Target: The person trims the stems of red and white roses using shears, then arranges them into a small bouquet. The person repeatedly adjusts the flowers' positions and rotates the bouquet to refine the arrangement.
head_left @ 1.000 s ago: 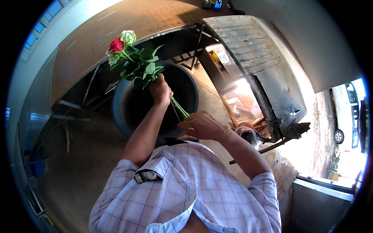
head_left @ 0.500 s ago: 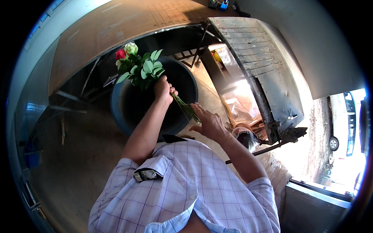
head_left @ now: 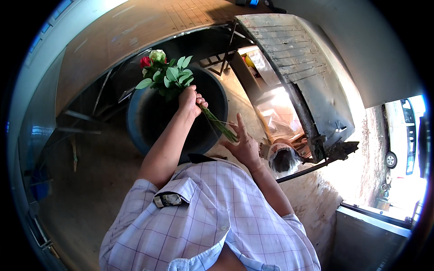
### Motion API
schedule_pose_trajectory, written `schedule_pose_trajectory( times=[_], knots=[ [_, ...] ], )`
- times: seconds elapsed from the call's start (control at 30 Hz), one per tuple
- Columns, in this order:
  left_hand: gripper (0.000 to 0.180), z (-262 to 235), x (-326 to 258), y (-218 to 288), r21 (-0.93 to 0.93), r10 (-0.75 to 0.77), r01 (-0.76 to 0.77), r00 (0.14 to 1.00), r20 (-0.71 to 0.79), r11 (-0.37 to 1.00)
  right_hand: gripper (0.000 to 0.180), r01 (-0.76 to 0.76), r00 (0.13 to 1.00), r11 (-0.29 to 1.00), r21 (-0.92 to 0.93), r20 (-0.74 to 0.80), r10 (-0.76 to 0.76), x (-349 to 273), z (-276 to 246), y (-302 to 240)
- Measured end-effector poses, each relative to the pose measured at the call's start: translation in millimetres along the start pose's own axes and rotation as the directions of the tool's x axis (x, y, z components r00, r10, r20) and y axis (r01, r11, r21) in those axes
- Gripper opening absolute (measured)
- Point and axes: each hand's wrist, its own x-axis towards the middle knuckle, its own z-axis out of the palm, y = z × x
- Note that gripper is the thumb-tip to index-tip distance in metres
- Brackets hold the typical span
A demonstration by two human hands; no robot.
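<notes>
A small bunch of roses, one pale green-white and at least one red, leans over a large dark round tub. My left hand is closed around the stems just below the green leaves. The bare green stems slant down to the right from my fist. Beside their cut ends is my right hand, its fingers spread apart. A thin pale strand, looking like a stretched band or thread, runs from the stems to my right fingers; how it is looped is too fine to tell.
A wooden-topped table stands beyond the tub. To the right is a worn metal-topped bench, with a box and clear plastic sheeting beneath its edge. A plastic-lined container stands near my right forearm.
My right hand has turned upward, its index finger now raised and its fingers more spread near the stem ends. My left hand keeps its grip on the stems. The view has shifted slightly.
</notes>
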Motion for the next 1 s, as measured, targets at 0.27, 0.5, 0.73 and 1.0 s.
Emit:
schedule_pose_trajectory(
  times=[0.27,0.5,0.73,1.0],
  knots=[
    [0.040,12.0,-11.4,-7.8,-0.157,-0.144,0.162,0.982,0.121,0.974,0.076,0.166,0.983,0.891,0.423,-0.147,-0.113,4.7,24.1,23.5],
    [0.037,15.1,-37.2,-19.0,-0.145,-0.213,0.250,0.950,0.226,0.957,0.021,0.365,0.917,0.847,0.387,-0.305,-0.256,56.9,29.9,23.1],
    [0.040,10.5,-46.0,-9.9,0.092,0.096,-0.112,0.982,0.160,0.989,0.026,0.545,0.787,0.792,-0.276,-0.158,-0.597,84.9,-27.3,5.3],
    [0.042,9.5,-30.0,-4.2,0.445,0.462,-0.528,0.849,0.256,0.723,0.034,0.305,0.952,0.883,-0.357,0.139,-0.272,55.7,-33.2,-23.9]
  ],
)
